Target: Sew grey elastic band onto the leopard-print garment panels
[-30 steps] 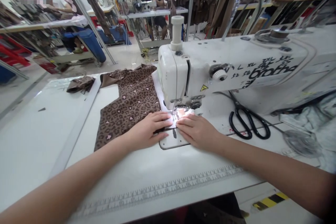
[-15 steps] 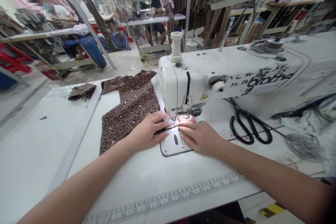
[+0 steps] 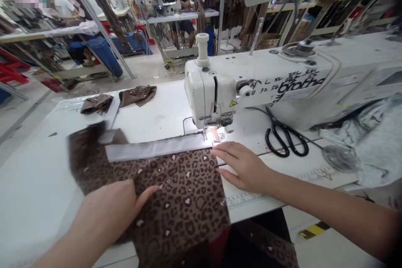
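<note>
Brown leopard-print fabric [image 3: 188,192] spreads from the sewing machine [image 3: 204,88] over the table's front edge. A white strip [image 3: 157,149] lies along its upper side, its right end at the lit presser foot [image 3: 207,134]. My left hand [image 3: 116,201] rests on the fabric, fingers curled down onto it and mostly hidden, thumb stretched right. Its left part is lifted and blurred. My right hand [image 3: 241,165] is just right of the presser foot, fingers extended, thumb apart, tips touching the fabric's edge. A small orange-pink piece [image 3: 215,134] sits beside the foot.
Black-handled scissors [image 3: 285,138] lie right of the needle area. Two small bundles of print fabric, one a brown scrap [image 3: 138,95], lie at the back left. Pale crumpled cloth [image 3: 380,142] is at right. Other people sit at machines behind.
The leopard-print fabric has come from left of the machine to in front of it, white strip now showing. My left hand has moved left and toward me; my right stays near the foot.
</note>
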Demonstrator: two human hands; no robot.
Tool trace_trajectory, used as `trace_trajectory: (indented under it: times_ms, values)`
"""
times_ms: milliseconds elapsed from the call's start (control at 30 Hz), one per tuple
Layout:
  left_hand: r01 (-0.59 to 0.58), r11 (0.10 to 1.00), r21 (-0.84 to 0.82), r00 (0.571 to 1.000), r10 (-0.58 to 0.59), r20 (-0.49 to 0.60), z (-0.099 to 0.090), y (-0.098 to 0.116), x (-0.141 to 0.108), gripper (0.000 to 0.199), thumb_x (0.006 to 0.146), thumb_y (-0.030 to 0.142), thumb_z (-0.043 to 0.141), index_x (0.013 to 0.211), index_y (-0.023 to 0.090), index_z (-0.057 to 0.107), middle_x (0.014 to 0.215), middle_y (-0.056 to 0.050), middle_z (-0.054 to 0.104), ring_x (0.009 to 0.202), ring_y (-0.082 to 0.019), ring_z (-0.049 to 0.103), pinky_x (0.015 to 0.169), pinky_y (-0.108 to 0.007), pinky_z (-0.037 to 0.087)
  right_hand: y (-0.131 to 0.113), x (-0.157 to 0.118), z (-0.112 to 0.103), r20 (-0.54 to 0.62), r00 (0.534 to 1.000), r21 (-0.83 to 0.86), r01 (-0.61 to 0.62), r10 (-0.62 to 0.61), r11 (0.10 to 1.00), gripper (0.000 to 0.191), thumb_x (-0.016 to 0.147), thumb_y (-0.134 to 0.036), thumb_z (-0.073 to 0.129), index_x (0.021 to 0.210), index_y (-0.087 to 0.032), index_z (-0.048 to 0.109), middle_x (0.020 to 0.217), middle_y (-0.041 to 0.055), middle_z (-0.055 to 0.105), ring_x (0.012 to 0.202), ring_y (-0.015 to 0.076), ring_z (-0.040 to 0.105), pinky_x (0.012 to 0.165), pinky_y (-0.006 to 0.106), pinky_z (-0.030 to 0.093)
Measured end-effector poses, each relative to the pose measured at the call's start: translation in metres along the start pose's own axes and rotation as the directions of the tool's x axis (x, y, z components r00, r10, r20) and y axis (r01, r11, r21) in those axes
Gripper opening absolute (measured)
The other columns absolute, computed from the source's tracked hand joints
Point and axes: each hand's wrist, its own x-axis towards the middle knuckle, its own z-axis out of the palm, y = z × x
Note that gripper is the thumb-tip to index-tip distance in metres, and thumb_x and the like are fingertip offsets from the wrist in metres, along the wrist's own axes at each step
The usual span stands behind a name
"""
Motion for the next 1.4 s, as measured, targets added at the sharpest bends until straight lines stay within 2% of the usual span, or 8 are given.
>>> trace_trajectory:
  times_ms: [67,133,267,367,467,600,1067,1400]
  values:
    - [-0.005,0.998,0.07,1.0,0.007,-0.024,-0.002,0.01,-0.007,0.053,0.08,0.065,0.032,0.058,0.019,0.048,0.052,-0.009,0.054,0.052,-0.032,0.058,0.048,-0.04,0.041,-0.008,-0.001,0.0,0.056,0.998,0.009,0.02,-0.02,1.0,0.044,0.088,-0.03,0.047,0.127,-0.01,0.043,0.124,0.0144,0.049,0.117,0.0251,0.041,0.098,0.041,0.037]
    - [-0.122,0.993,0.003,0.987,0.121,-0.102,-0.005,0.027,-0.001,0.043,0.085,0.055,0.032,0.072,0.018,0.051,0.067,-0.008,0.058,0.062,-0.027,0.059,0.053,-0.037,0.044,-0.009,0.0,0.002,0.077,0.996,0.008,0.043,-0.044,0.999,0.044,0.088,-0.03,0.046,0.127,-0.01,0.043,0.124,0.0145,0.049,0.117,0.0249,0.041,0.098,0.04,0.037]
    - [-0.488,0.831,-0.268,0.857,0.398,-0.328,-0.006,0.073,0.031,0.023,0.089,0.037,0.038,0.085,0.018,0.052,0.094,-0.008,0.055,0.086,-0.02,0.055,0.073,-0.034,0.048,0.008,0.012,0.007,0.038,0.999,-0.046,0.014,-0.012,0.999,0.035,0.087,-0.025,0.048,0.118,-0.01,0.048,0.11,0.0138,0.055,0.104,0.0246,0.047,0.089,0.04,0.041]
    - [-0.622,0.732,-0.278,0.762,0.483,-0.431,0.004,0.095,0.058,0.017,0.086,0.03,0.046,0.095,0.016,0.052,0.107,-0.009,0.052,0.103,-0.022,0.048,0.089,-0.038,0.044,0.023,0.022,0.011,0.071,0.997,-0.103,-0.013,0.021,0.995,0.033,0.085,-0.026,0.05,0.115,-0.011,0.05,0.101,0.0127,0.056,0.096,0.0253,0.048,0.082,0.04,0.042]
    - [-0.693,0.68,-0.24,0.704,0.567,-0.428,0.018,0.096,0.075,0.034,0.084,0.034,0.051,0.114,0.016,0.048,0.12,-0.009,0.05,0.117,-0.024,0.039,0.101,-0.042,0.037,0.028,0.027,0.014,0.12,0.992,-0.141,-0.021,0.038,0.99,0.029,0.085,-0.027,0.049,0.109,-0.012,0.053,0.096,0.0114,0.055,0.093,0.0254,0.047,0.079,0.04,0.041]
    - [-0.709,0.669,-0.224,0.694,0.605,-0.39,0.025,0.087,0.081,0.044,0.086,0.037,0.048,0.126,0.019,0.043,0.13,-0.008,0.045,0.124,-0.025,0.034,0.104,-0.044,0.033,0.026,0.025,0.017,0.114,0.992,-0.13,-0.044,0.059,0.991,0.028,0.086,-0.027,0.047,0.11,-0.013,0.053,0.095,0.0101,0.054,0.092,0.0243,0.046,0.08,0.039,0.039]
    - [-0.726,0.654,-0.213,0.68,0.636,-0.364,0.025,0.085,0.087,0.043,0.087,0.037,0.045,0.126,0.019,0.043,0.133,-0.007,0.044,0.125,-0.026,0.032,0.104,-0.046,0.034,0.027,0.023,0.017,0.123,0.988,-0.127,-0.077,0.093,0.989,0.032,0.087,-0.027,0.045,0.115,-0.014,0.051,0.102,0.0115,0.055,0.092,0.0246,0.048,0.076,0.038,0.039]
    - [-0.742,0.637,-0.209,0.665,0.657,-0.356,0.024,0.084,0.09,0.045,0.087,0.037,0.046,0.128,0.019,0.042,0.133,-0.008,0.044,0.126,-0.026,0.033,0.105,-0.046,0.033,0.027,0.022,0.017,0.091,0.994,-0.161,-0.044,0.059,0.986,0.036,0.088,-0.027,0.044,0.121,-0.013,0.05,0.117,0.0122,0.057,0.102,0.0262,0.049,0.083,0.041,0.039]
